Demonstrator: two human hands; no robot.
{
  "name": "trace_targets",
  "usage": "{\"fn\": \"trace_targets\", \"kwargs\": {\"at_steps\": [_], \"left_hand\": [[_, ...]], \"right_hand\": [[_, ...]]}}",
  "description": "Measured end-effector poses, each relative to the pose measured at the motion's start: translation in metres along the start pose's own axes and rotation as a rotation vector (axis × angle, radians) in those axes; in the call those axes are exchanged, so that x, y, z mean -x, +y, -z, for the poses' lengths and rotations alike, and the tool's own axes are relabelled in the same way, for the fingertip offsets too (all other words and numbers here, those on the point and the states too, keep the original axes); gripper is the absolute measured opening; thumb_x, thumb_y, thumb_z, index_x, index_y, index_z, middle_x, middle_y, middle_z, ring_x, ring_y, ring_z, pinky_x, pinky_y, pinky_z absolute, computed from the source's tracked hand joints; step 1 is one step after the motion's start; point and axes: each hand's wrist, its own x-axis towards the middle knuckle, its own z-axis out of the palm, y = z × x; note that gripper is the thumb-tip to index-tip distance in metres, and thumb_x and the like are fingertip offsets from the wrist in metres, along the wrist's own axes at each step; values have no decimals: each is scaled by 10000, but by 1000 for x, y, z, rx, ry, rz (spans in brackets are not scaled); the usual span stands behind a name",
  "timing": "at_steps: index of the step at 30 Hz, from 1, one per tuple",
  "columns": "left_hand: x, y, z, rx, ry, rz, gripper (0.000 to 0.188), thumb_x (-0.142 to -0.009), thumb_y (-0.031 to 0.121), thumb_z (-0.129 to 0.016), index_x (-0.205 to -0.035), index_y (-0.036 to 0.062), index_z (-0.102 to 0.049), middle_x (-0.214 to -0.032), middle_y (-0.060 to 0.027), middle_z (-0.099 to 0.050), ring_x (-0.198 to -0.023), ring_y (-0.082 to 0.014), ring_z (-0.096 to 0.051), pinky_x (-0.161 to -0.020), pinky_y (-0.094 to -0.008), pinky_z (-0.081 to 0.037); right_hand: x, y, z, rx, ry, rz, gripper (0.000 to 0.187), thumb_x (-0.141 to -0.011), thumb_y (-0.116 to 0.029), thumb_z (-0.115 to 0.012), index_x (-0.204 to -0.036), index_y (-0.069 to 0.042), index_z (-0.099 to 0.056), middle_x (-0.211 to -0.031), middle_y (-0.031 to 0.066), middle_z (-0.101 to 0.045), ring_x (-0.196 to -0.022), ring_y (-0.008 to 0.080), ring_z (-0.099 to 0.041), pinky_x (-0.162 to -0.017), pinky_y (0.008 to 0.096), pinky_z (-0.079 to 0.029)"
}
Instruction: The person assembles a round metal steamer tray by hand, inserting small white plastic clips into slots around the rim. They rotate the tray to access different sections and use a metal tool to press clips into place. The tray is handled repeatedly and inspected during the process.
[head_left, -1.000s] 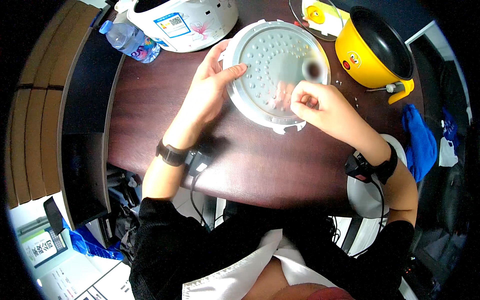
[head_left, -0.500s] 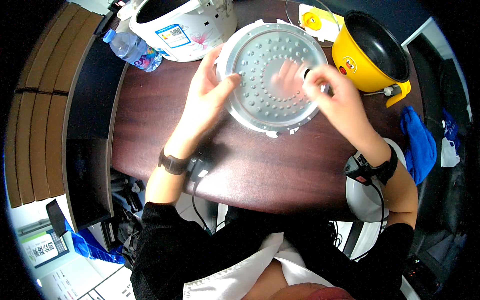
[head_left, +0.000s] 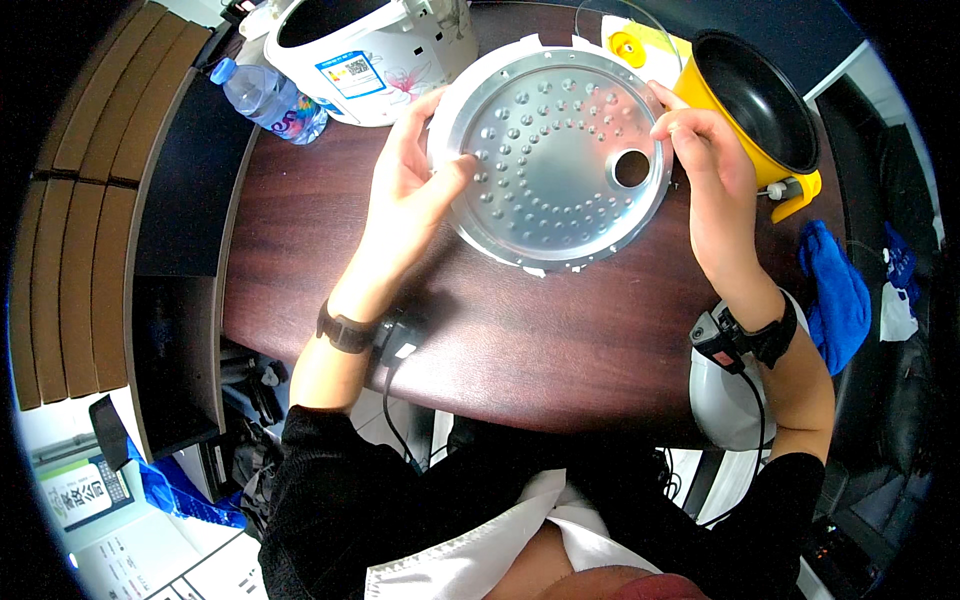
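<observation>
A round metal rice cooker lid (head_left: pixel 560 185) with rings of raised dimples and a white rim is held over the table, its metal face toward me. One round dark hole shows near its right side. My left hand (head_left: pixel 412 175) grips the left rim, thumb on the face and fingers behind. At the right rim, my right hand (head_left: pixel 712 165) pinches the edge between thumb and fingers. Just beyond stands a white rice cooker body (head_left: pixel 385 65) with a flower print and a blue-edged label.
A yellow pot (head_left: pixel 745 110) with a black inside stands at the far right of the dark wooden table (head_left: pixel 480 350). A water bottle (head_left: pixel 268 100) is at the far left. A blue cloth (head_left: pixel 838 295) lies by the right edge. A yellow-and-white item (head_left: pixel 635 48) lies behind the lid.
My right hand has moved from over the lid's face, where it covered the hole, out to the right rim. The hole now shows. My left hand keeps its grip.
</observation>
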Motion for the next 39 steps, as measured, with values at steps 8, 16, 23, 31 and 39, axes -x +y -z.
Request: {"fn": "trace_targets", "kwargs": {"at_steps": [8,16,23,31,39], "left_hand": [[1,-2,-5,26,86,-1,479,-893,106,-650,-1308,-1,-436,-1232,-95,-535,-1111,-149,-524,-979,-298,-406],[2,0,-3,-18,80,-3,439,-944,191,-600,-1292,-20,-435,-1228,-107,-515,-1132,-155,-493,-978,-304,-399],[2,1,-4,34,95,-3,444,-934,165,-606,-1298,-20,-431,-1227,-107,-511,-1154,-158,-475,-988,-305,-391],[2,-1,-2,43,100,9,443,-930,170,-616,-1289,-19,-440,-1195,-85,-534,-1120,-134,-496,-967,-287,-401],[2,1,-4,55,147,75,429,-958,276,-586,-1229,-49,-519,-1107,-81,-617,-1010,-112,-551,-908,-259,-429]], "right_hand": [[4,-6,-5,-1,-93,112,111,-940,-128,-562,-932,-21,-539,-912,35,-570,-1012,136,-535,-986,289,-375],[6,-7,-6,197,-118,135,87,-892,-93,-578,-922,-19,-544,-1371,222,-483,-1178,204,-522,-958,285,-378],[7,-15,-2,207,-211,7,34,-903,-50,-511,-932,-33,-504,-1412,228,-422,-1361,239,-337,-1088,386,-256],[9,-16,-2,231,-237,3,45,-899,-51,-515,-938,-34,-500,-1448,242,-374,-1359,236,-337,-1103,389,-232],[10,-15,-3,245,-210,30,45,-904,-55,-518,-941,-39,-498,-1243,146,-512,-1284,197,-397,-1096,410,-250]]}}
